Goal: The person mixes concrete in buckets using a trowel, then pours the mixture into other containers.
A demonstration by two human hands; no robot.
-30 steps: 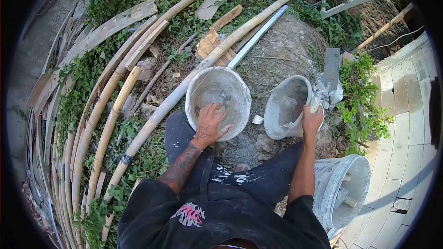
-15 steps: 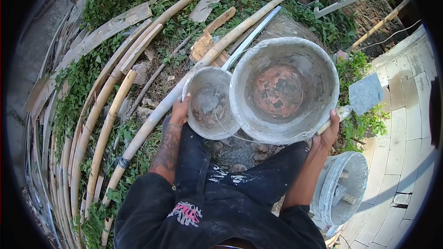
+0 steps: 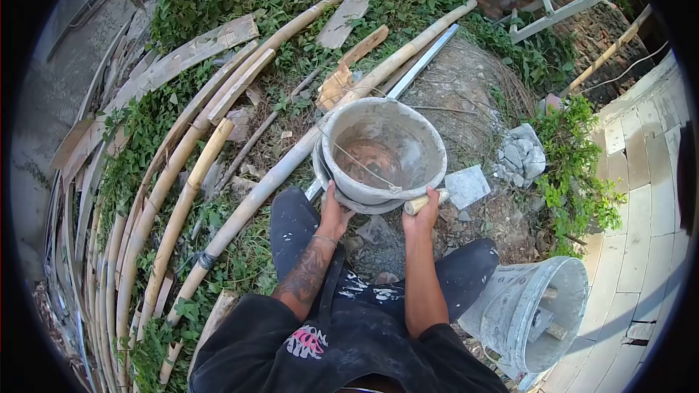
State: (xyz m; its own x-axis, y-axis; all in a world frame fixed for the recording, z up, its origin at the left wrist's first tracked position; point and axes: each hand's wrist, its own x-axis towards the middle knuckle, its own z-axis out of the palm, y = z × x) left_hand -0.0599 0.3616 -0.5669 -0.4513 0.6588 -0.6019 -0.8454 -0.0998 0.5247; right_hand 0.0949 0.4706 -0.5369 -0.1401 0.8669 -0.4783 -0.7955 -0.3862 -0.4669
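"Grey crust coats the upper bucket (image 3: 411, 138), with reddish patches on its bottom; a wire (image 3: 364, 166) crosses its mouth; where does it sit?"

"Near the middle of the view, just ahead of the knees; it is stacked on the lower bucket (image 3: 369, 208), whose rim shows from about six to nine o'clock; how deep one goes into the other I cannot tell, nor whether the pair touches the ground."

"And the hands?"

"Taking the buckets as the centre of the dial, the left hand (image 3: 335, 220) is at seven o'clock, grasping the side of the stack; the right hand (image 3: 422, 220) is at five, fingers curled round the light handle of the trowel (image 3: 467, 187), close against the upper rim; the flat grey blade points out towards four."

"What lies about them?"

"Grey chunks (image 3: 520, 154) in a heap at three o'clock, with a leafy bush (image 3: 582, 175) just beyond; a white bucket (image 3: 502, 302) between four and five, handled pieces inside it; a long bamboo pole (image 3: 247, 204) running from one o'clock round to eight, passing behind the buckets; a pale metal bar (image 3: 422, 62) between twelve and one; a ladder (image 3: 542, 23) well apart, between one and two."
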